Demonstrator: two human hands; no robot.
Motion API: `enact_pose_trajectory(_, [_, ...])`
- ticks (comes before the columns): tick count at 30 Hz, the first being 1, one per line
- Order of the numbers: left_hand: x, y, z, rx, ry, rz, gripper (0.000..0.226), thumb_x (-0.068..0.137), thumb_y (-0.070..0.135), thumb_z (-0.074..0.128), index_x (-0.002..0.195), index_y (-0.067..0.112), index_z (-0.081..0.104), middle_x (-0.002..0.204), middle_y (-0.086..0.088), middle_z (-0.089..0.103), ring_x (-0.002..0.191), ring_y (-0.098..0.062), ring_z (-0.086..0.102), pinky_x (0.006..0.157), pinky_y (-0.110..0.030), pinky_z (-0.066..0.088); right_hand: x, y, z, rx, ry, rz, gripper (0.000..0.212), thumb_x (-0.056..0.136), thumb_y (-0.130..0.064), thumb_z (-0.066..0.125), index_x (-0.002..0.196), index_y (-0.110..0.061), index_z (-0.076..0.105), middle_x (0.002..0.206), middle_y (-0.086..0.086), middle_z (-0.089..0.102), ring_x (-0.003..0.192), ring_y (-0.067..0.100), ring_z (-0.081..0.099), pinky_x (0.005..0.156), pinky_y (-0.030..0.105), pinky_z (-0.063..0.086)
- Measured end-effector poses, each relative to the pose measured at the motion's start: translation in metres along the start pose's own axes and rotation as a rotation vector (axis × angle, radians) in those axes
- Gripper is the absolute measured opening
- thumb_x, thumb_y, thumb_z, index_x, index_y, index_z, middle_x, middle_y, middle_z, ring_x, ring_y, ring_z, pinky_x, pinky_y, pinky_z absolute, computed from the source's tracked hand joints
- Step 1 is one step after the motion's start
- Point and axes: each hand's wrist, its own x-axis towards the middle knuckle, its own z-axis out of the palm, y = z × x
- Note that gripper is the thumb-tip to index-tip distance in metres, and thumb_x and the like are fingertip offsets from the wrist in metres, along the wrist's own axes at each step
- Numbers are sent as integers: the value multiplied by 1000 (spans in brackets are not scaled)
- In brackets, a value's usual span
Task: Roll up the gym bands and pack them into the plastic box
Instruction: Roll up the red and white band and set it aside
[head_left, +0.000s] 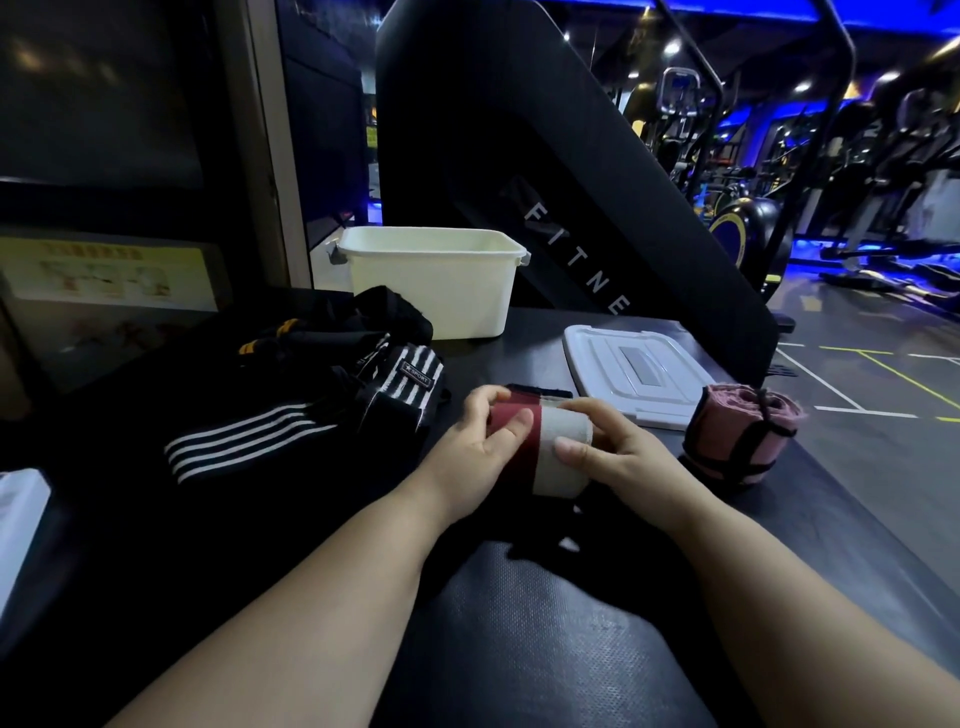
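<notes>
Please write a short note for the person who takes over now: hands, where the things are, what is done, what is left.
The left hand and right hand both grip the red-and-white band, nearly rolled. The pink roll lies finished right of them, beside the lid. Behind, the plastic box stands open; its bottom is hidden. To do: finish this roll, roll the black striped bands, pack all.

I hold the rolled red-and-white fabric band (540, 447) between my left hand (467, 457) and right hand (618, 457), above the dark padded tabletop (519, 623). Behind it stands the cream rectangular plastic box (431, 286), with the flat white plastic lid (628, 369) to its right. The rolled pink fabric band (737, 436) lies right of my right hand, just beside the lid. The heap of black-and-white striped bands (322, 384) lies left, before the box.
</notes>
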Motion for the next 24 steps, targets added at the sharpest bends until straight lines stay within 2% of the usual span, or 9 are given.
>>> enact_pose_trajectory(3, [0, 2, 1, 19, -25, 0, 37, 98, 51, 41, 126, 28, 48, 117, 3, 58, 110, -13, 53, 93, -24, 37, 0, -2, 2, -16, 35, 19, 33, 82, -36, 71, 111, -21, 64, 101, 7, 74, 92, 16, 68, 86, 32, 53])
enact_pose_trajectory(7, [2, 6, 4, 62, 10, -55, 39, 97, 54, 41, 116, 22, 55, 106, 2, 60, 102, -15, 54, 86, -26, 37, -1, -1, 3, -161, 106, 20, 10, 90, -32, 64, 97, -26, 69, 97, -6, 74, 92, 6, 67, 87, 28, 51])
enact_pose_trajectory(10, [5, 4, 5, 77, 57, -111, 42, 93, 60, 44, 104, 22, 60, 103, -1, 64, 103, -20, 58, 93, -33, 44, 0, 1, 3, -182, 119, 35, 17, 91, -40, 63, 95, -24, 69, 96, -5, 74, 96, 13, 67, 92, 37, 50])
enact_pose_trajectory(13, [7, 2, 6, 200, 120, -95, 42, 95, 57, 45, 100, 19, 63, 111, -3, 63, 111, -22, 55, 100, -32, 40, 3, 1, 3, -217, 105, 19, 28, 80, -55, 61, 97, -32, 60, 77, 0, 61, 73, 15, 58, 76, 35, 46])
enact_pose_trajectory(15, [5, 1, 5, 196, 151, 4, 34, 97, 44, 49, 110, 16, 63, 127, 1, 53, 120, -14, 46, 103, -20, 29, 5, 2, 3, -230, 105, 16, 22, 84, -52, 61, 94, -33, 55, 71, 3, 50, 66, 14, 48, 69, 33, 39])
enact_pose_trajectory(16, [3, 2, 4, 135, 117, 55, 29, 97, 39, 52, 117, 19, 59, 131, 4, 48, 121, -9, 43, 103, -17, 27, 7, 2, 3, -249, 128, 24, 18, 89, -48, 61, 91, -32, 54, 71, 4, 49, 67, 13, 47, 69, 33, 38])
enact_pose_trajectory(18, [0, 0, 4, 58, 14, 109, 32, 95, 37, 56, 126, 29, 50, 133, 5, 47, 122, -9, 45, 108, -23, 32, 9, 2, 3, -291, 189, 57, 16, 91, -47, 59, 88, -31, 55, 74, 3, 56, 69, 13, 51, 70, 31, 41])
enact_pose_trajectory(21, [3, -3, 3, 84, -26, 75, 23, 96, 37, 54, 119, 34, 52, 127, 1, 51, 116, -14, 50, 107, -34, 38, 7, 0, 6, -354, 246, 61, 23, 89, -50, 58, 86, -28, 59, 79, -7, 66, 75, 10, 57, 73, 27, 43])
enact_pose_trajectory(24, [7, -4, 2, 89, -21, 63, 16, 98, 33, 51, 114, 30, 53, 122, -1, 52, 108, -13, 50, 101, -29, 39, 2, 0, 4, -484, 238, -54, 11, 88, -46, 62, 95, -37, 61, 101, -16, 61, 92, -4, 55, 80, 17, 40])
